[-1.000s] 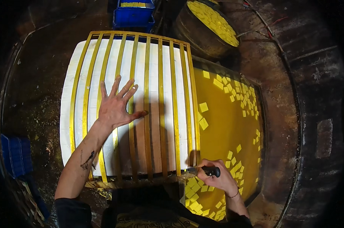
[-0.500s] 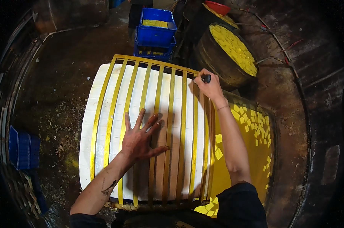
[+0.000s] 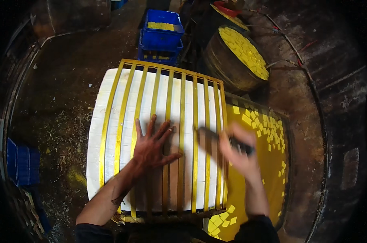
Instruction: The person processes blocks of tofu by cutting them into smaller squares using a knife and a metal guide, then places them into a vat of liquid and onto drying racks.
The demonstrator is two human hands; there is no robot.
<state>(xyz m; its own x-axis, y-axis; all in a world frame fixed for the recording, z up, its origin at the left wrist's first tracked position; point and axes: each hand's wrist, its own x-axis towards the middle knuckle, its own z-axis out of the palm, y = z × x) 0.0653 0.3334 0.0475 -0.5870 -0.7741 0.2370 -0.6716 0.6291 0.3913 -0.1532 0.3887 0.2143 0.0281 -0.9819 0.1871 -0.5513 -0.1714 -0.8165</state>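
Observation:
A wide white block, seemingly tofu (image 3: 97, 121), lies in front of me, scored with faint crosswise lines. Over it rests a yellow slatted frame (image 3: 183, 105), its long bars running from far to near. My left hand (image 3: 153, 146) is spread flat on the bars near the middle, fingers apart, holding nothing. Above the right-hand bars my right hand (image 3: 239, 148), smeared by motion, is closed round the black handle of a knife (image 3: 209, 135). The blade points left and appears raised off the bars, though blur hides its exact height.
Right of the block, a vat of yellow liquid (image 3: 248, 178) holds several yellow square pieces (image 3: 268, 125). Beyond it stands a barrel (image 3: 220, 60) heaped with yellow pieces. Stacked blue crates (image 3: 163, 36) stand at the back; another blue crate (image 3: 23, 164) is at the left.
My right hand has come from the frame's far right corner toward me, bringing the knife into fuller sight. My left hand has stayed spread on the bars. The whole view has shifted slightly.

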